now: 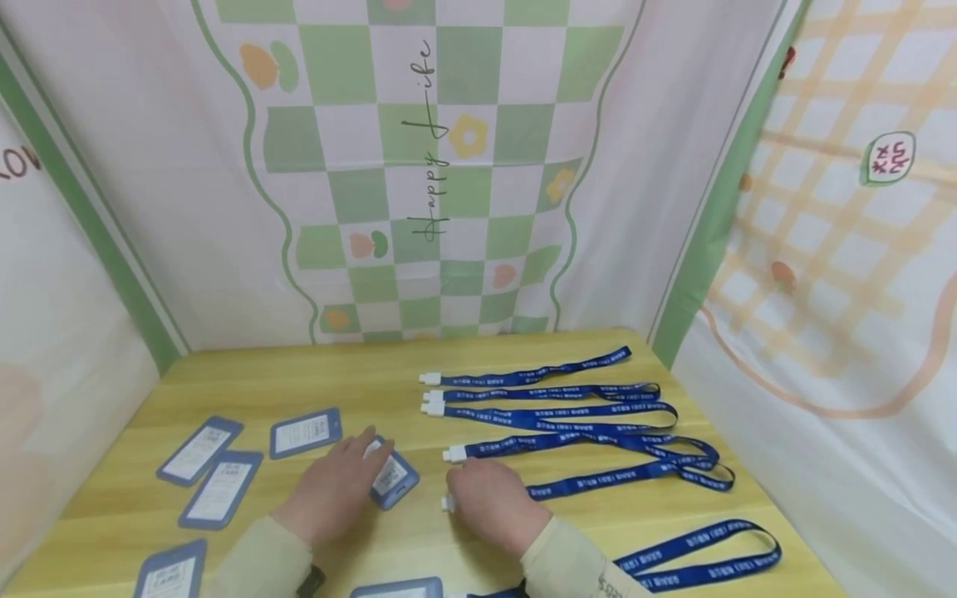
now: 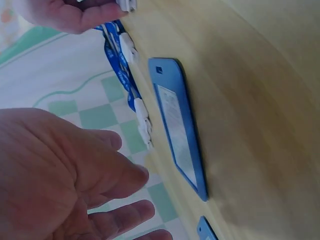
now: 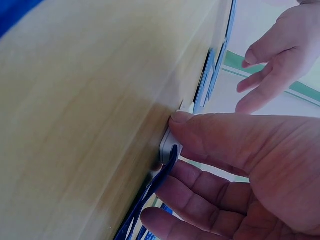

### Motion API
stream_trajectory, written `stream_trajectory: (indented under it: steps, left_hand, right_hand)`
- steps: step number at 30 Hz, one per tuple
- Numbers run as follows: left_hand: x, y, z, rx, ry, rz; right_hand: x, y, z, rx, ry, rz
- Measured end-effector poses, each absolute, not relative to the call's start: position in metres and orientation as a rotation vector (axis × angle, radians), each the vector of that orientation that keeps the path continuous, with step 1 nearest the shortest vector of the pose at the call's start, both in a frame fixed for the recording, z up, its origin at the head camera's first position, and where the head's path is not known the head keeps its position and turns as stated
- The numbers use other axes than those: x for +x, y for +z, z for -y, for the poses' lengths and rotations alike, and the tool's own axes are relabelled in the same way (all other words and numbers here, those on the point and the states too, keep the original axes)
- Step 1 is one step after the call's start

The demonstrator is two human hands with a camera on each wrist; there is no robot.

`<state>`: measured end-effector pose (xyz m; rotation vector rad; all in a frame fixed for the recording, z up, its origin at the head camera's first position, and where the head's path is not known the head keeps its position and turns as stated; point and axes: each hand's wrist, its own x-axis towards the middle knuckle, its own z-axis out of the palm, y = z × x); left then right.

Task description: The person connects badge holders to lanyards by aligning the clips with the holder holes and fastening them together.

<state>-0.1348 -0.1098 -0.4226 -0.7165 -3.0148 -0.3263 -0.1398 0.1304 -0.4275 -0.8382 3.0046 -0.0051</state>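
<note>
My left hand (image 1: 336, 483) is over a blue card holder (image 1: 395, 475) with a white printed card, its fingers overlapping it in the head view. In the left wrist view the fingers of that hand are spread and apart from the card holder (image 2: 177, 127), which lies flat on the table. My right hand (image 1: 495, 502) pinches the white plastic clip (image 3: 170, 146) of a blue lanyard (image 1: 598, 482) between thumb and fingers, low at the tabletop. The lanyard's strap trails off to the right; part of the clip is hidden by the thumb.
Several other blue card holders (image 1: 305, 432) lie at the left of the wooden table (image 1: 247, 378), with another (image 1: 404, 588) at the front edge. More blue lanyards (image 1: 553, 415) with white clips are laid out on the right. Printed curtains (image 1: 463, 208) enclose the table.
</note>
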Motion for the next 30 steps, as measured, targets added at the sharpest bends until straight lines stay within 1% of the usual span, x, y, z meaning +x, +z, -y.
stream_trajectory:
  steps: [8, 18, 30]
  left_hand:
    - [-0.14, -0.426, 0.111, -0.752, -0.31, 3.029]
    - [-0.139, -0.431, 0.11, -0.682, -0.39, 3.137]
    - [-0.137, -0.435, 0.11, -0.698, -0.319, 3.134]
  right_hand:
    - [-0.139, -0.428, -0.13, -0.839, 0.018, -3.019]
    - [-0.139, -0.427, -0.129, -0.819, 0.024, -3.002]
    - [-0.139, -0.426, -0.129, -0.812, 0.001, -3.007]
